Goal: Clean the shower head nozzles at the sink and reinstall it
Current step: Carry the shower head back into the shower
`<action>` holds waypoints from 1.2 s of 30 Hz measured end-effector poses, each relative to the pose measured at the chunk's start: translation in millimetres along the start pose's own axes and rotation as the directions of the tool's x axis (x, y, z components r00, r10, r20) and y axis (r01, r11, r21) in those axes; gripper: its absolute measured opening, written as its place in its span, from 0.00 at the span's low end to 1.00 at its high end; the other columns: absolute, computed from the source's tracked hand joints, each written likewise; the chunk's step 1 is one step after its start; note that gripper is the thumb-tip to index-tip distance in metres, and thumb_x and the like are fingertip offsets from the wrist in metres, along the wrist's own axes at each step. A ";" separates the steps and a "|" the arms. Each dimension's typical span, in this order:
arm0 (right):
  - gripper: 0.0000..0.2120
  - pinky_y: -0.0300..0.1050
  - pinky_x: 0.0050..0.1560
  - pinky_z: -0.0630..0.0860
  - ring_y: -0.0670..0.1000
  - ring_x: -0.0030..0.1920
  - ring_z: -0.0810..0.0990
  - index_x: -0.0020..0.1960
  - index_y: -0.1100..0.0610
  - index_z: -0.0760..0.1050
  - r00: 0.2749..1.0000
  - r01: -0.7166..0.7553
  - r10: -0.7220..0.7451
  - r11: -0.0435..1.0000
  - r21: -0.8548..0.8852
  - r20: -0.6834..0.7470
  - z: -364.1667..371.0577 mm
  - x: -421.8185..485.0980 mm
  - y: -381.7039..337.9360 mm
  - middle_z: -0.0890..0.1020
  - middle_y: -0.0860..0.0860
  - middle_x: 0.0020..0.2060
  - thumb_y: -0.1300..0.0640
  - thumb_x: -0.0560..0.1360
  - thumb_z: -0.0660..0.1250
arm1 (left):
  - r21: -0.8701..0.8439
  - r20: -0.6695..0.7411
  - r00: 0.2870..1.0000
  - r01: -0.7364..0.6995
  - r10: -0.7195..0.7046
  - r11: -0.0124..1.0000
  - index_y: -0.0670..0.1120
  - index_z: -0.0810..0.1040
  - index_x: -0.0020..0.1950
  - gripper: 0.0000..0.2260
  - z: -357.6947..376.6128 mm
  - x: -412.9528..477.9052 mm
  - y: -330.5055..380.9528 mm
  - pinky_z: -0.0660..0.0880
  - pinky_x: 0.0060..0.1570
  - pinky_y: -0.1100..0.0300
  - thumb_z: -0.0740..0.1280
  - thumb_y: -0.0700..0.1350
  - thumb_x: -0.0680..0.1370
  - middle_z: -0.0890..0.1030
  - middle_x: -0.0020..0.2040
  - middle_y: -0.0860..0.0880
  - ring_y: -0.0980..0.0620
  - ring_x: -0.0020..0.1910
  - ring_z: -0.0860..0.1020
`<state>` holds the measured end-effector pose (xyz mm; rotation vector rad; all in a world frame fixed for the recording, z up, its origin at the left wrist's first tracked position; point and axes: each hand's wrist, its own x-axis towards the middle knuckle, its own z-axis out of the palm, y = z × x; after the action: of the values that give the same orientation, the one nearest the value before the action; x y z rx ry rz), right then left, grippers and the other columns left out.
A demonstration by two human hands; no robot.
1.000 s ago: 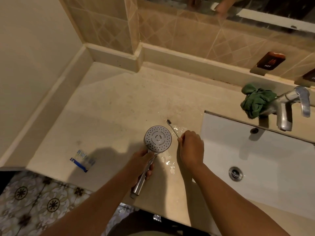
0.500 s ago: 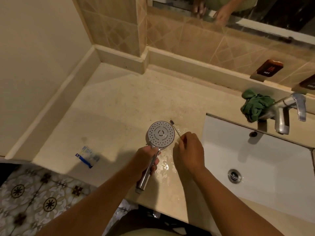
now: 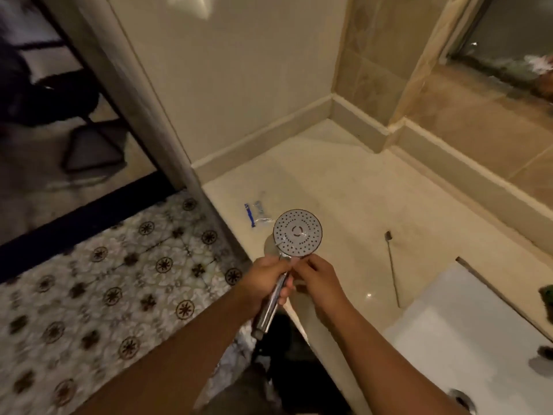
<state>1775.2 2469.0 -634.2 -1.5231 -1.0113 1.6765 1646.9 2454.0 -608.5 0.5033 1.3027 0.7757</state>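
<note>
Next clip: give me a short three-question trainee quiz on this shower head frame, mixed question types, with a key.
1. True or false: the toothbrush is in the person's right hand.
2. Multiple choice: where does the small blue-and-clear packet lie? A) in the sink basin B) on the countertop, left of the shower head C) on the patterned floor
3. Fill in: the left hand grips the shower head by its chrome ____.

Key
1. False: it lies on the countertop, to the right of the shower head; the right hand's fingers sit at the shower head's neck.
2. B
3. Handle
</note>
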 end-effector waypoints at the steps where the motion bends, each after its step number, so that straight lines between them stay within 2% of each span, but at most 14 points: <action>1: 0.09 0.57 0.45 0.80 0.58 0.39 0.81 0.48 0.67 0.79 0.996 -0.035 0.033 0.999 0.027 0.086 12.6 -3.6 2.3 0.83 0.63 0.39 0.59 0.77 0.68 | -0.042 -0.047 0.999 -0.016 0.014 0.999 0.39 0.72 0.41 0.09 -12.2 -13.1 -5.8 0.66 0.19 0.65 0.61 0.38 0.81 0.73 0.30 0.41 0.51 0.19 0.69; 3: 0.06 0.52 0.38 0.78 0.55 0.32 0.79 0.46 0.63 0.80 0.957 -0.119 0.103 0.992 0.044 0.270 43.5 -13.4 5.9 0.81 0.60 0.34 0.60 0.77 0.68 | -0.111 -0.114 0.992 -0.072 0.060 0.991 0.39 0.72 0.41 0.09 -39.4 -42.3 -18.3 0.67 0.20 0.64 0.59 0.35 0.81 0.73 0.30 0.41 0.51 0.20 0.69; 5: 0.05 0.51 0.35 0.76 0.57 0.27 0.77 0.46 0.62 0.80 0.901 -0.155 0.150 0.988 -0.022 0.408 79.1 -24.7 10.3 0.78 0.60 0.29 0.61 0.76 0.68 | -0.173 -0.166 0.980 -0.140 0.112 0.975 0.40 0.73 0.43 0.08 -67.0 -73.2 -32.5 0.69 0.23 0.62 0.59 0.34 0.80 0.74 0.31 0.42 0.50 0.23 0.71; 9: 0.06 0.46 0.26 0.74 0.54 0.24 0.73 0.50 0.66 0.77 0.771 -0.091 0.178 0.981 -0.170 0.612 158.3 -52.4 13.2 0.76 0.57 0.27 0.62 0.77 0.67 | -0.325 -0.337 0.919 -0.317 0.204 0.891 0.36 0.76 0.49 0.09 -124.0 -132.7 -66.3 0.73 0.31 0.57 0.57 0.30 0.78 0.76 0.35 0.40 0.47 0.30 0.75; 12: 0.03 0.45 0.28 0.74 0.50 0.27 0.76 0.49 0.62 0.79 0.656 -0.012 0.213 0.962 -0.272 0.724 222.3 -86.1 16.8 0.82 0.55 0.33 0.63 0.77 0.67 | -0.392 -0.417 0.875 -0.416 0.244 0.821 0.36 0.77 0.56 0.10 -168.7 -189.4 -97.1 0.79 0.39 0.53 0.59 0.30 0.78 0.80 0.40 0.39 0.45 0.36 0.80; 16: 0.05 0.44 0.31 0.75 0.52 0.33 0.80 0.51 0.62 0.79 0.490 0.086 0.303 0.916 -0.391 0.818 312.0 -154.8 36.4 0.84 0.57 0.40 0.62 0.77 0.67 | -0.330 -0.548 0.797 -0.486 0.255 0.809 0.39 0.77 0.60 0.12 -223.7 -277.2 -150.0 0.79 0.47 0.49 0.65 0.35 0.77 0.82 0.46 0.40 0.42 0.43 0.81; 18: 0.06 0.44 0.34 0.77 0.54 0.40 0.83 0.53 0.62 0.79 0.400 0.128 0.344 0.897 -0.423 0.850 356.2 -195.5 54.4 0.84 0.57 0.43 0.62 0.77 0.67 | -0.315 -0.620 0.744 -0.525 0.248 0.790 0.40 0.77 0.62 0.13 -249.4 -320.3 -181.5 0.79 0.47 0.48 0.66 0.37 0.78 0.82 0.48 0.40 0.41 0.46 0.81; 20: 0.07 0.48 0.41 0.79 0.55 0.46 0.83 0.54 0.61 0.79 0.322 0.173 0.393 0.870 -0.462 0.861 398.6 -239.0 79.4 0.85 0.57 0.47 0.62 0.77 0.67 | -0.315 -0.693 0.690 -0.549 0.209 0.774 0.43 0.78 0.62 0.13 -272.9 -363.7 -217.0 0.80 0.46 0.50 0.67 0.39 0.78 0.82 0.51 0.41 0.41 0.48 0.82; 22: 0.06 0.52 0.48 0.78 0.57 0.49 0.83 0.54 0.60 0.79 0.243 0.219 0.439 0.844 -0.490 0.865 438.3 -283.8 107.4 0.85 0.58 0.50 0.62 0.78 0.66 | -0.295 -0.765 0.623 -0.566 0.165 0.770 0.46 0.79 0.61 0.12 -294.4 -406.8 -253.1 0.80 0.47 0.50 0.69 0.41 0.78 0.83 0.51 0.43 0.43 0.50 0.82; 24: 0.05 0.49 0.46 0.79 0.56 0.49 0.83 0.53 0.59 0.79 0.168 0.267 0.485 0.816 -0.513 0.858 471.5 -330.0 137.6 0.85 0.57 0.50 0.62 0.79 0.65 | -0.283 -0.817 0.563 -0.581 0.126 0.763 0.49 0.80 0.59 0.11 -308.3 -448.3 -289.0 0.79 0.43 0.53 0.69 0.43 0.77 0.83 0.49 0.47 0.48 0.48 0.82; 26: 0.05 0.44 0.40 0.79 0.52 0.46 0.83 0.52 0.58 0.79 0.085 0.305 0.521 0.798 -0.520 0.850 500.5 -377.6 165.1 0.85 0.55 0.47 0.62 0.79 0.65 | -0.292 -0.867 0.494 -0.611 0.066 0.736 0.51 0.81 0.56 0.10 -316.3 -489.4 -321.0 0.78 0.40 0.56 0.70 0.46 0.75 0.84 0.45 0.50 0.54 0.43 0.82; 30: 0.06 0.46 0.41 0.78 0.51 0.42 0.82 0.54 0.58 0.78 -0.083 0.369 0.609 0.754 -0.544 0.788 540.5 -469.5 217.0 0.84 0.53 0.44 0.63 0.79 0.64 | -0.308 -0.925 0.377 -0.684 -0.041 0.661 0.52 0.82 0.51 0.05 -314.3 -561.6 -380.6 0.76 0.32 0.61 0.70 0.47 0.75 0.82 0.37 0.53 0.57 0.35 0.80; 33: 0.07 0.44 0.39 0.79 0.48 0.38 0.83 0.55 0.57 0.78 -0.200 0.437 0.665 0.718 -0.542 0.720 558.2 -530.1 248.8 0.84 0.51 0.42 0.62 0.79 0.64 | -0.297 -0.951 0.288 -0.739 -0.114 0.605 0.49 0.80 0.55 0.08 -305.4 -603.4 -415.5 0.79 0.36 0.57 0.70 0.45 0.76 0.82 0.40 0.52 0.54 0.39 0.81; 36: 0.07 0.43 0.37 0.75 0.47 0.37 0.81 0.55 0.56 0.78 -0.279 0.491 0.702 0.690 -0.532 0.655 574.1 -584.6 276.3 0.83 0.50 0.39 0.62 0.79 0.64 | -0.271 -0.960 0.172 -0.780 -0.222 0.565 0.46 0.78 0.60 0.13 -298.8 -636.6 -443.9 0.78 0.42 0.51 0.70 0.44 0.76 0.83 0.42 0.50 0.51 0.42 0.82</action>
<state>1281.4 1762.0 -570.8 0.3113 -2.7781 2.9490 1406.9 1658.5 -574.2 -0.6672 1.7788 2.2097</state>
